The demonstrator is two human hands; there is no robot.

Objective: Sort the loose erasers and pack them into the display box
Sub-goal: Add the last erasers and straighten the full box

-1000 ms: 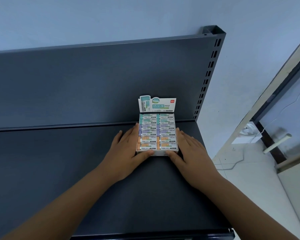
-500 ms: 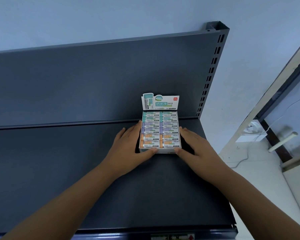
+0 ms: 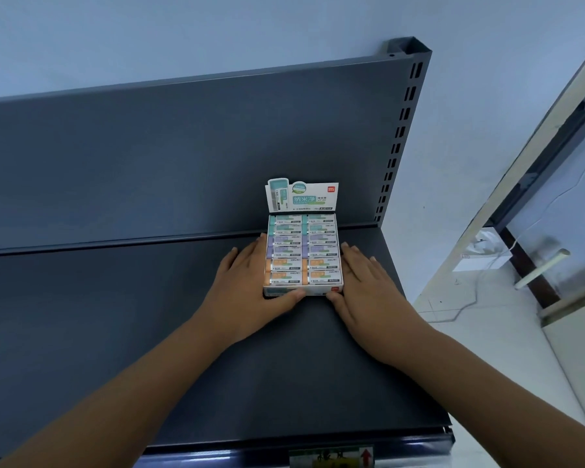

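The display box (image 3: 316, 291), full of colour-sorted erasers (image 3: 303, 253), sits on the shelf (image 3: 115, 332) near its back panel (image 3: 183, 157). The left hand (image 3: 247, 285) and right hand (image 3: 368, 285) bracket it, fingers straight along its sides and thumbs at the front wall. Equal pressure should square it without skewing.

Person's bare left hand (image 3: 247, 292) and bare right hand (image 3: 368, 292), fingers and thumb showing on each, backs of hands toward camera. Bare left forearm (image 3: 132, 383) and bare right forearm (image 3: 487, 376) uncovered from wrist to lower frame edge, skin smooth, evenly lit under cool bluish light. Wide-angle lens swells both forearms toward bottom corners. Nail detail too small to tell.
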